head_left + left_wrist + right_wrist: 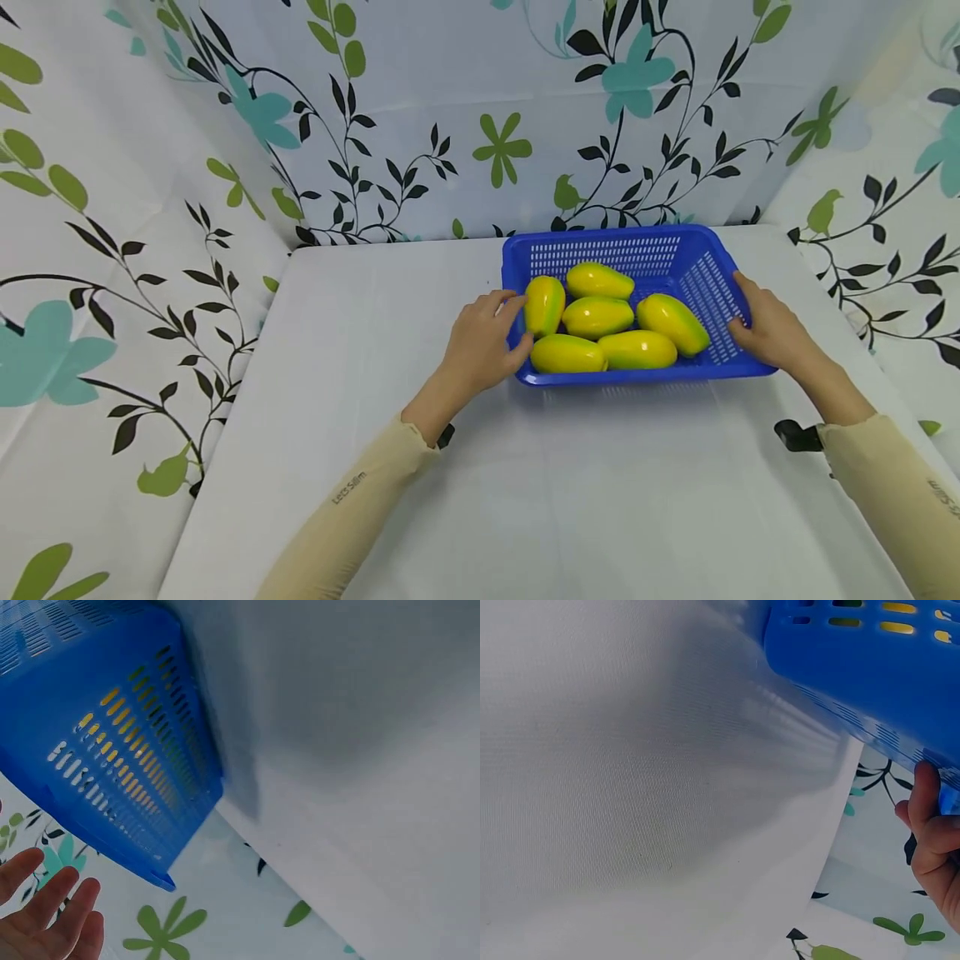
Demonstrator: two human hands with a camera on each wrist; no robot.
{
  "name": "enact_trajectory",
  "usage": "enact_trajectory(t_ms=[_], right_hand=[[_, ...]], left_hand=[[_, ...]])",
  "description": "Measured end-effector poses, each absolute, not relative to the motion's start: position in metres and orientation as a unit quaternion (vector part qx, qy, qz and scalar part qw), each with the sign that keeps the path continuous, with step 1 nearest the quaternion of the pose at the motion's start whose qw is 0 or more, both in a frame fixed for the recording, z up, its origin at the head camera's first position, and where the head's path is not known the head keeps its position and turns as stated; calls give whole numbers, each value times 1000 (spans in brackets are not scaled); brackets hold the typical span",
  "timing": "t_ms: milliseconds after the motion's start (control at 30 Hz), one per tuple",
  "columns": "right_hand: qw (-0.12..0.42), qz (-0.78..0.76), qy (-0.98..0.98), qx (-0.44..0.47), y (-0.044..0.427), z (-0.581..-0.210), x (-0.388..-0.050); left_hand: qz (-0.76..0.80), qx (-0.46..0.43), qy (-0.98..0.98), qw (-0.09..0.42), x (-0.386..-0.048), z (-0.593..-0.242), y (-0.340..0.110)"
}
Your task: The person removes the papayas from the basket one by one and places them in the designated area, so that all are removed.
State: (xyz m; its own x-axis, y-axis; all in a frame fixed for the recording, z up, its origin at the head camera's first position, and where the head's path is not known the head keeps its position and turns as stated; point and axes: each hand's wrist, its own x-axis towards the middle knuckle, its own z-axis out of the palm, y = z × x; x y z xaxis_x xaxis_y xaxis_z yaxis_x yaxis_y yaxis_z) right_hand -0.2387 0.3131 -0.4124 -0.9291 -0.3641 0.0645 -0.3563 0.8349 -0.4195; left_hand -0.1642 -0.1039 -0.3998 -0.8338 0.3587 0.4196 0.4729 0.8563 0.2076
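Right hand [772, 329]: clamped on blue slotted basket [652, 377] to its left; left hand [482, 343]: fingers apart. Likely stiff, weighted by mango-shaped fruits [597, 317]; best held by both ends.

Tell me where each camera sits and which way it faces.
Head: on the head, facing forward and down at blue basket of mango-like fruits; left hand, right hand and sleeves show.
Left wrist: on that wrist, facing the basket's slotted wall; left fingertips show.
Right wrist: on that wrist, facing white tabletop and basket corner; part of that hand shows.
Both wrist views share the basket, tabletop, floral curtain.
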Motion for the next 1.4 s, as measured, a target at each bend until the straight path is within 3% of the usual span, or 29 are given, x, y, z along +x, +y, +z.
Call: enact_trajectory(t_ms=[267,433,867,1400], right_hand=[[9,-206,967,-150,341,-425,-211],[2,-210,965,-154,341,-425,-215],[4,-205,963,-174,316,-424,-230],[-14,-214,958,-188,313,-420,-238]], left_hand=[[-25,-236,-970,50,-190,-402,-38],[23,-217,-976,5,-211,-406,-16],[12,-113,-993,-33,-229,-405,-11],[15,-72,-993,-90,-242,-409,-3]])
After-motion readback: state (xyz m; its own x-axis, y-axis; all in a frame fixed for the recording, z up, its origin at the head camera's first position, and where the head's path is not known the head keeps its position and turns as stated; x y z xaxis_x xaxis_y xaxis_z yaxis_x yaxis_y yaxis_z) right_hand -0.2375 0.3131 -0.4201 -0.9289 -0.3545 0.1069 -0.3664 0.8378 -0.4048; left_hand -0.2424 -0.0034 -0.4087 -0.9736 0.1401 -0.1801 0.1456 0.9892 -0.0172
